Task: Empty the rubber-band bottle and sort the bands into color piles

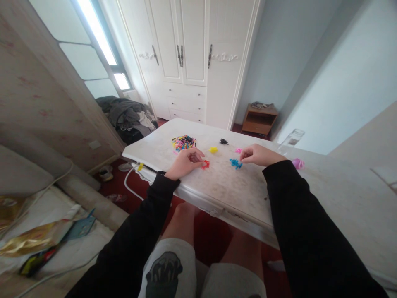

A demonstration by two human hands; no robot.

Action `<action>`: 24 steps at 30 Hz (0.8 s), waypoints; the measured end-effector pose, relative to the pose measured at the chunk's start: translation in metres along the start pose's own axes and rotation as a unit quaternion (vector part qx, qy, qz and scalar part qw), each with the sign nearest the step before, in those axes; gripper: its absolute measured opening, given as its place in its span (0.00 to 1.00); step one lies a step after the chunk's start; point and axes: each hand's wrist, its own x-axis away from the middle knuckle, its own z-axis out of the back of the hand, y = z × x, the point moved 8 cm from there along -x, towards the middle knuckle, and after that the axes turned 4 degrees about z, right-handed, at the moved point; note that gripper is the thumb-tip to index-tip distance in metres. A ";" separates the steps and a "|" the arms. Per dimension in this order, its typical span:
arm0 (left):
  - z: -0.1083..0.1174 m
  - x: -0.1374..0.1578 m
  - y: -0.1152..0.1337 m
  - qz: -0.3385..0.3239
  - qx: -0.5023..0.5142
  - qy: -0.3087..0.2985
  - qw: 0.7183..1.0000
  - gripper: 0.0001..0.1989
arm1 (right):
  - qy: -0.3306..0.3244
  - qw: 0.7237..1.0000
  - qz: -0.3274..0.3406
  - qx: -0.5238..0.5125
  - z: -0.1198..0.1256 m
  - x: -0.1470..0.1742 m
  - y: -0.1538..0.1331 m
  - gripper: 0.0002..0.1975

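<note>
My left hand [187, 162] is at a small red pile [205, 164] of what look like little rubber bands, its thumb and fingers drawn together at the edge. Fingertips of my right hand [252, 155] are pinched against the edge of a blue pile [235, 163] of the same kind. Whatever either pinch holds is too small to make out. Beyond the left hand lies a larger mixed-colour heap [183, 142]. A yellow pile [213, 150], a black pile [223, 141] and a pink pile [238, 150], partly behind the right hand, lie apart from each other on the white table [217, 186].
A clear glass or bottle [293, 138] and a pinkish-purple item [298, 164] are beyond my right forearm. A white cable [127, 182] hangs off the table's left end. Behind stand a white wardrobe [192, 41], a heap of clothes [124, 114] and a small wooden cabinet [259, 120].
</note>
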 end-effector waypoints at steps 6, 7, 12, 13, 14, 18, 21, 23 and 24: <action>0.001 0.001 0.002 0.002 -0.011 0.016 1.000 0.13 | 0.031 0.999 -0.004 0.004 0.003 0.000 0.000 0.08; 0.004 0.001 0.003 0.001 -0.014 0.032 0.999 0.13 | 0.054 0.998 -0.005 0.008 0.007 0.000 0.000 0.08; 0.040 0.005 0.003 -0.021 -0.018 0.226 0.974 0.08 | 0.167 0.984 -0.002 0.057 0.025 0.004 -0.001 0.09; 0.048 0.007 0.002 -0.023 -0.019 0.266 0.964 0.05 | 0.177 0.982 -0.003 0.066 0.027 0.005 -0.001 0.09; 0.054 0.008 0.000 -0.022 -0.024 0.296 0.955 0.02 | 0.183 0.980 -0.004 0.074 0.028 0.005 -0.001 0.09; 0.066 0.008 -0.009 -0.004 -0.071 0.341 0.937 0.14 | 0.194 0.977 -0.003 0.092 0.029 0.005 -0.001 0.07; 0.066 0.007 -0.014 0.005 -0.102 0.334 0.937 0.18 | 0.194 0.977 0.001 0.094 0.028 0.004 0.000 0.06; 0.062 0.005 -0.015 0.003 -0.121 0.317 0.941 0.19 | 0.193 0.977 0.004 0.096 0.027 0.004 0.000 0.07; 0.060 0.004 -0.015 0.001 -0.131 0.308 0.942 0.19 | 0.192 0.977 0.006 0.097 0.027 0.003 -0.001 0.08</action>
